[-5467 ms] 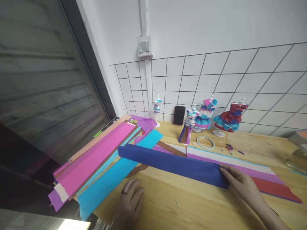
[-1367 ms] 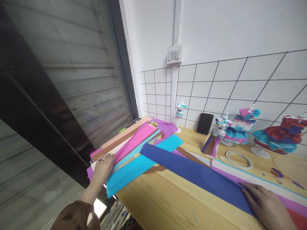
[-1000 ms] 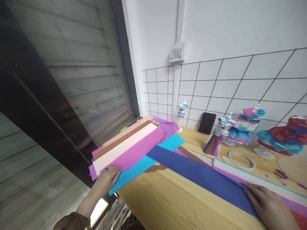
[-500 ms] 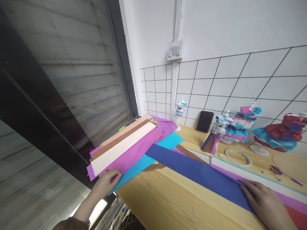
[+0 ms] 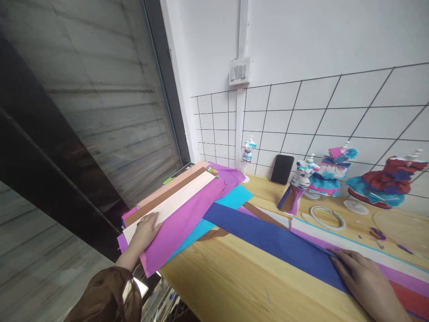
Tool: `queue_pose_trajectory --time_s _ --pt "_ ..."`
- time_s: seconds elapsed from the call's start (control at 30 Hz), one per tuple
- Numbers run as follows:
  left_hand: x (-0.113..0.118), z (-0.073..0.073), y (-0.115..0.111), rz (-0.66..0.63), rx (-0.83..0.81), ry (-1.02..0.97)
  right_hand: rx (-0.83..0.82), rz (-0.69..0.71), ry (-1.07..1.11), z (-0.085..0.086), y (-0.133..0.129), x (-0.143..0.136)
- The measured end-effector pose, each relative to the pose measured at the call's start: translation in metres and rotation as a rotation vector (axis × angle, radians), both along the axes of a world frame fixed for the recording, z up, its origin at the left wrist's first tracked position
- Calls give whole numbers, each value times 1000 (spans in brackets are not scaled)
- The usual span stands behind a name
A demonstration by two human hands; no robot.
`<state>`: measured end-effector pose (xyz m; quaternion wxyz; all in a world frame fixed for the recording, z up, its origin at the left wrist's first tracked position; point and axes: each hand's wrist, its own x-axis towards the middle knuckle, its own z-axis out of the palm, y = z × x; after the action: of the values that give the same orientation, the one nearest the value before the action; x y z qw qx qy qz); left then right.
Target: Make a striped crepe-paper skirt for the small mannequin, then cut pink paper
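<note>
My left hand (image 5: 144, 230) lies over a stack of coloured crepe paper, its fingers stretched across the cream strip (image 5: 177, 197) and the edge of the purple sheet (image 5: 191, 214). A turquoise sheet (image 5: 236, 197) sticks out from beneath the purple one. From the stack a long dark blue strip (image 5: 268, 235) runs across the table towards the right. Its far end is in my right hand (image 5: 365, 279), with fingers and thumb closed around the paper; part of the grip is hidden. Brown strips (image 5: 176, 190) lie beside the cream one.
Small dress forms in paper outfits (image 5: 330, 174) stand along the wall, with a black phone (image 5: 282, 170) leaning there. A roll of tape (image 5: 327, 218) and scraps lie on the wooden table (image 5: 241, 277). White, purple and red sheets (image 5: 368, 250) lie at the right.
My left hand has moved up from the purple sheet's near corner onto the cream strip. The purple sheet's near corner now hangs lower, over the turquoise. My right hand stays on the blue strip.
</note>
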<state>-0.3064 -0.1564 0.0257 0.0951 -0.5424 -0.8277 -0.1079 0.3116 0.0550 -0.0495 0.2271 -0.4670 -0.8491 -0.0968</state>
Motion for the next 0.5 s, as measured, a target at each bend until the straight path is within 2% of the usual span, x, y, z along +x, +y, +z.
queue_pose_trajectory --time_s 0.13,0.33,0.5 --pt "-4 -2 4 -29 -37 11 -5 -1 12 -2 1 0" --pt "-1 8 1 -57 -105 -6 -6 -9 0 -1 1 1" --pt "-10 17 3 38 -132 -54 -19 -6 -13 0 0 0"
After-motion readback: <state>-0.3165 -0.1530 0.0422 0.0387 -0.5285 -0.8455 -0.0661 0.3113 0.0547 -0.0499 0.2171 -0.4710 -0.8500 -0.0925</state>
